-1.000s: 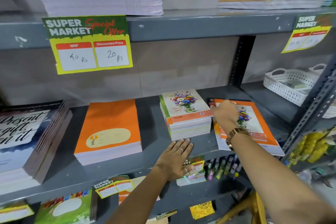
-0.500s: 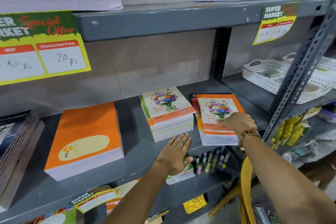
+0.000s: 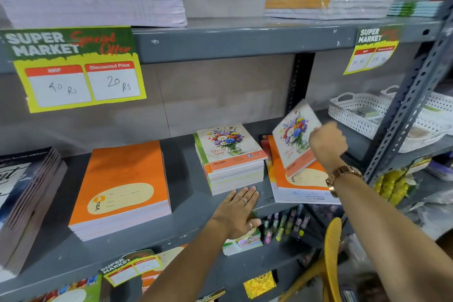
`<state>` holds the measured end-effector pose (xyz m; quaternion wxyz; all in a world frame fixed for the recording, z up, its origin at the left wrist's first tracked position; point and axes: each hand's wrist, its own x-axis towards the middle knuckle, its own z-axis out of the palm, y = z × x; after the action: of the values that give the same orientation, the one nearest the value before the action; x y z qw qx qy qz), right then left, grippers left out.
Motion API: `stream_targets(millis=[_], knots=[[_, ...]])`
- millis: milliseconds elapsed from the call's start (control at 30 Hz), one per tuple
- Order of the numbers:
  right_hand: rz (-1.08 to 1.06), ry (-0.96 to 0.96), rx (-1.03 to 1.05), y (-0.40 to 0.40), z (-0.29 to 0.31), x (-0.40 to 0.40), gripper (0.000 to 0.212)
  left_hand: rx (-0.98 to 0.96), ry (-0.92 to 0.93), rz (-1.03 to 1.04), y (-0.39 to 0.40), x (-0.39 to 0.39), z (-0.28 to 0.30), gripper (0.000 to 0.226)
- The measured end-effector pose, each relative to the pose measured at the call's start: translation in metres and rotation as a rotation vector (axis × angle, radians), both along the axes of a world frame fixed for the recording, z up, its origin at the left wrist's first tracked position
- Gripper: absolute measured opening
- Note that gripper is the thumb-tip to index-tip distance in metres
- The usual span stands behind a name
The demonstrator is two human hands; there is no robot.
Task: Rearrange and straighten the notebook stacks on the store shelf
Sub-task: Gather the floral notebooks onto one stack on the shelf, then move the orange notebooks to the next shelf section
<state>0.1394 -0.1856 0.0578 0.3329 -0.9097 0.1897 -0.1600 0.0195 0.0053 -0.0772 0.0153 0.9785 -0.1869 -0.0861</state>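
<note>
The right hand (image 3: 327,142) is closed on a floral-cover notebook (image 3: 295,133), gripping its right edge and tilting it up off the mixed pile (image 3: 300,182) at about 3 o'clock of the shelf bay. The lift looks meant to pull this flowered book off orange ones it does not match. Under it lies an orange notebook with a cream label panel and a few letters of a vertical brand mark; the bottom of that pile overhangs the shelf lip slightly and sits skewed.

The left hand (image 3: 239,211) lies flat and open, fingers together, on the grey metal shelf (image 3: 188,206), its fingertips just at the front foot of the floral notebook stack (image 3: 231,158). Holding nothing, it seems to be bracing the body or steadying that stack so it stays square, and that stack is the likely home for the lifted book. Its top cover shows a vase of flowers, script I cannot read with certainty, and a small "GOLD" badge on an orange band.

At 9 o'clock from there sits a neat orange notebook stack (image 3: 120,189) printed "YOUVA". Further left is a dark-covered stack (image 3: 27,193) with partial white lettering.

Above, at 10 o'clock, a price tag (image 3: 73,68) reads "SUPER MARKET Special Offer", "MRP 40 Rs", "Discounted Price 20 Rs". A second tag (image 3: 375,48) at 1 o'clock shows "SUPER MARKET" and "20 Rs"; the other figure is unclear.
</note>
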Motion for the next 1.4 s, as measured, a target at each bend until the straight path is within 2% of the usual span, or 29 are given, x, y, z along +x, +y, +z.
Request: stream_targets(millis=[133,200,300,400,500,700,833,867,1000,1100,1233,1400], knots=[[0.026,-0.228,-0.05,0.016,0.039,-0.005,0.03,0.01,-0.027,-0.018,0.01,-0.011,0.001,0.07],[0.056,-0.254,-0.024,0.03,0.052,-0.005,0.03,0.01,-0.028,-0.011,0.015,-0.015,0.002,0.071],[0.146,-0.141,0.102,0.059,0.051,0.0,0.033,-0.004,-0.015,0.026,0.022,-0.021,0.002,0.073],[0.236,0.021,0.242,0.087,0.025,0.009,0.035,-0.063,-0.006,0.057,0.022,-0.025,0.0,0.105],[0.287,0.148,0.267,0.107,0.0,0.01,0.036,-0.089,-0.011,0.074,0.022,-0.025,-0.005,0.114],[0.252,0.149,-0.038,0.123,-0.029,0.001,0.032,-0.094,-0.014,0.08,0.024,-0.021,-0.006,0.107],[0.29,0.118,-0.168,0.126,-0.035,0.0,0.033,-0.057,-0.019,0.093,0.024,-0.021,-0.007,0.077],[0.3,0.102,-0.197,0.126,-0.037,0.0,0.034,-0.058,-0.015,0.096,0.024,-0.021,-0.007,0.076],[0.275,-0.037,-0.264,0.111,-0.04,0.001,0.04,-0.064,-0.013,0.098,0.023,-0.022,-0.007,0.106],[0.205,-0.055,-0.199,0.085,-0.04,0.001,0.041,-0.088,-0.019,0.114,0.019,-0.02,-0.006,0.107],[0.138,0.133,-0.193,0.034,-0.05,0.001,0.045,-0.221,0.036,0.143,0.0,-0.01,0.005,0.117],[0.044,0.365,-0.197,-0.024,-0.07,-0.003,0.061,-0.341,0.05,0.195,-0.032,0.007,0.017,0.124]])
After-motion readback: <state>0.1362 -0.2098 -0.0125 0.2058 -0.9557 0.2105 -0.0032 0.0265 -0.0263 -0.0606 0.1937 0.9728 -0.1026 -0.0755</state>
